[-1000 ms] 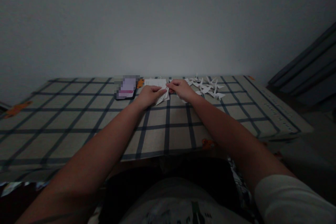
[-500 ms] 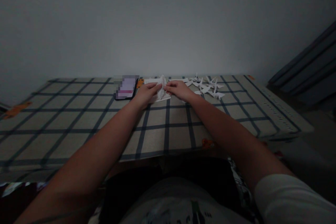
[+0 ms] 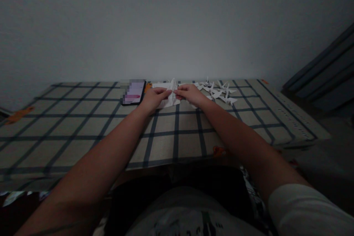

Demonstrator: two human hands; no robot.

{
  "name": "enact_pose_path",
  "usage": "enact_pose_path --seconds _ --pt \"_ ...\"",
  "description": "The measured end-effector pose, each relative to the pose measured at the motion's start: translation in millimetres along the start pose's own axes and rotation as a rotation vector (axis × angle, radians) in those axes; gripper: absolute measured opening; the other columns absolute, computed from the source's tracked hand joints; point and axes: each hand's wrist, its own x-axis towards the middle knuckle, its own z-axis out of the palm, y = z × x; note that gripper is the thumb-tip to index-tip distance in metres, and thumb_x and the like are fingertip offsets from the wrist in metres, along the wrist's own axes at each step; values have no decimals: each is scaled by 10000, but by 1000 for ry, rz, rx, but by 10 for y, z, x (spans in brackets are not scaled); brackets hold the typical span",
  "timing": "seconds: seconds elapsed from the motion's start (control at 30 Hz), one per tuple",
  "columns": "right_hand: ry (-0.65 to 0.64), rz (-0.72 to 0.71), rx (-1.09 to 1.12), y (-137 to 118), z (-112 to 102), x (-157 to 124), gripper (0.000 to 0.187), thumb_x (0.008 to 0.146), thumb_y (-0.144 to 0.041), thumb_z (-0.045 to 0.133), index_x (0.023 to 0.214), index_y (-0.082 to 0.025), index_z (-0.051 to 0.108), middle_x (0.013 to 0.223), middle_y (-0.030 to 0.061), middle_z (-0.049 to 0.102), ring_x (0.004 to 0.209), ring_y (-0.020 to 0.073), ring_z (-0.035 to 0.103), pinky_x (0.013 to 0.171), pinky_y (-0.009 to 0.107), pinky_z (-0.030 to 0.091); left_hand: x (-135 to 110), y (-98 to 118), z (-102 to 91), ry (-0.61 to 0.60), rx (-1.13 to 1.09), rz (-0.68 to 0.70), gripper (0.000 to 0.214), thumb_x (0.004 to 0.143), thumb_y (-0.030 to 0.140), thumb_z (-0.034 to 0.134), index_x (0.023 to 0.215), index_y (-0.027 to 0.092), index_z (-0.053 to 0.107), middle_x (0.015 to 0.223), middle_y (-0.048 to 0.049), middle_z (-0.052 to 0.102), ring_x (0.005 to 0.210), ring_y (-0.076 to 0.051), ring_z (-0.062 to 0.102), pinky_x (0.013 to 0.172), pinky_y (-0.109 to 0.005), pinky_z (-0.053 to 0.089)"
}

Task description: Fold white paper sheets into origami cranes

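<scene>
Between both hands stands a white folded paper [image 3: 173, 84], narrow and pointed at the top. My left hand [image 3: 155, 99] pinches it from the left side with thumb and fingers. From the right, my right hand [image 3: 190, 94] grips it with its fingertips close to those of the left. Flat white paper [image 3: 169, 104] lies on the cloth under the hands, partly covered by them. To the right of my right hand sit several white folded paper cranes [image 3: 218, 91] in a loose group.
A phone [image 3: 134, 92] with a lit screen, partly pixelated, lies left of my left hand. The table has a checked tablecloth [image 3: 91, 118] with orange patches. A pale wall [image 3: 177, 25] rises right behind it, and a dark curtain [image 3: 326, 66] hangs at the right.
The folded paper has shifted slightly to the right and turned a little. My left fingertips have moved a touch to the right with it; my right hand has hardly moved.
</scene>
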Motion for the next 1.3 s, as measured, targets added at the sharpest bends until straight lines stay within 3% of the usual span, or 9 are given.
enact_pose_path --seconds 0.23,0.53,0.8,0.93,1.07,1.3 --pt "31 25 -100 -90 35 -48 205 824 -290 729 688 -156 656 676 8 662 635 102 586 642 228 476 28 -28 -13 -45 162 60 429 655 538 808 795 134 769 701 -49 701 635 -162 585 597 -262 416" --pt "35 53 -62 -135 62 -57 158 839 -268 703 741 -145 694 688 9 674 630 95 587 648 225 473 15 3 17 -12 52 -4 399 615 472 853 776 128 732 683 -36 681 589 -130 569 575 -240 411" --pt "6 13 -177 -188 81 -72 220 832 -306 705 683 -149 663 665 14 661 641 107 581 654 234 476 38 -26 49 16 -57 -87 269 645 351 845 755 145 712 656 -27 671 627 -161 630 618 -255 490" --pt "20 13 -59 -105 67 -26 175 824 -326 710 785 -158 679 734 19 684 669 115 610 683 248 506 32 -15 61 -9 -172 -93 314 656 360 844 841 131 736 736 -51 718 672 -173 663 657 -269 521" --pt "30 -58 -116 -43 34 8 207 807 -359 731 757 -168 668 717 17 669 673 126 602 677 256 497 31 -15 62 -84 -218 -57 377 654 400 861 885 122 757 817 -73 748 705 -164 671 706 -273 531" --pt "30 -113 -98 -5 69 34 211 808 -377 715 842 -175 666 810 17 680 748 137 623 724 272 521 32 -15 73 -68 -232 48 382 669 429 865 922 158 771 894 -65 760 777 -178 669 755 -286 517"
